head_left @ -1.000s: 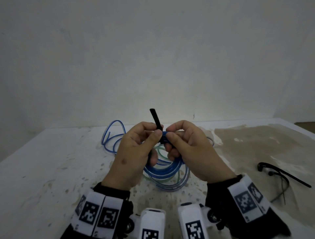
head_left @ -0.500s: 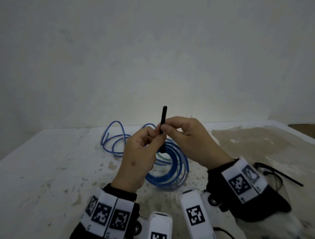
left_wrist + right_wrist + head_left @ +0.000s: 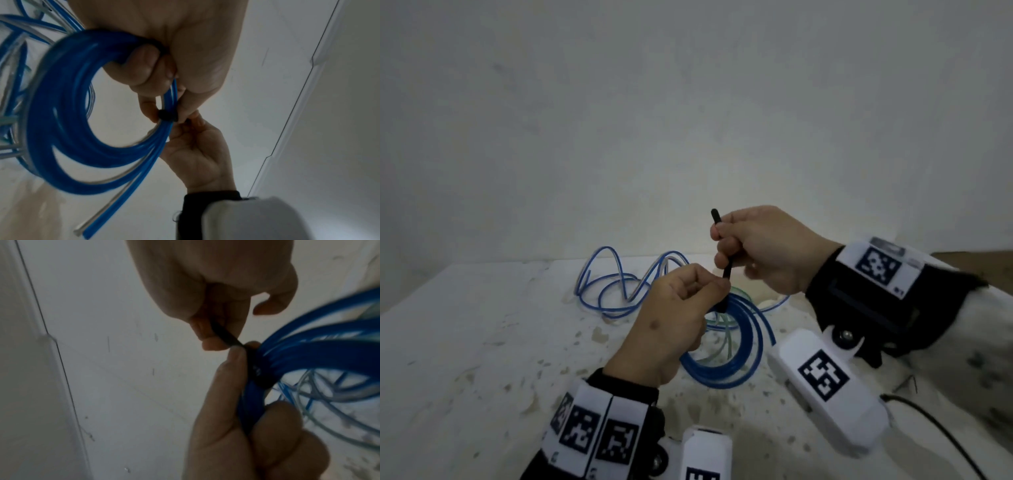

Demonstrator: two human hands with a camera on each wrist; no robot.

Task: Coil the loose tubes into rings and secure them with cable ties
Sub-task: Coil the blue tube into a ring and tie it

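A ring of coiled blue tube [image 3: 726, 356] [image 3: 68, 133] [image 3: 320, 352] hangs above the white table [image 3: 465, 342]. My left hand [image 3: 674, 315] [image 3: 164, 68] grips the ring at its top, thumb and fingers curled round the strands. A black cable tie [image 3: 724, 267] [image 3: 166, 116] [image 3: 257, 368] wraps the bundle there. My right hand [image 3: 760, 250] [image 3: 218, 305] pinches the tie's free tail [image 3: 224, 335] and holds it up and away from the ring. The tail's tip [image 3: 715, 215] sticks out above the right fingers.
Loose blue and clear tubes [image 3: 619, 284] lie tangled on the table behind the ring, near the wall [image 3: 688, 102]. A black cable [image 3: 941, 431] runs off at the lower right. The table's right part is stained brown [image 3: 989, 377].
My right hand has risen up and to the right, drawing the tie's tail further through. The ring lifted slightly with the left hand, and more of the tail now sits inside the right fist.
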